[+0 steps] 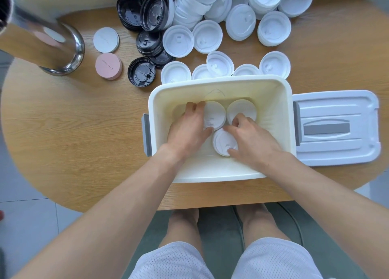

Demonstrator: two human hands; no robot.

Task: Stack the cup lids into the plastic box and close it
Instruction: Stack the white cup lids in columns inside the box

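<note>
Box mouth: the plastic box (219, 85) stands open, so you enter from above.
Far edge: loose white lids (231, 26) crowd the table (84, 142).
Right edge: box lid (336, 129) blocks.

Box (219, 171) sits on worktop (84, 142), three lids (242, 109) inside; cover (336, 129) lies right, loose lids (240, 22) behind.

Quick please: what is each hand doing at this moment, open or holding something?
Left hand: grips the far-left white round plastic cup lid inside the cream plastic box.
Right hand: grips the near white round lid.
</note>
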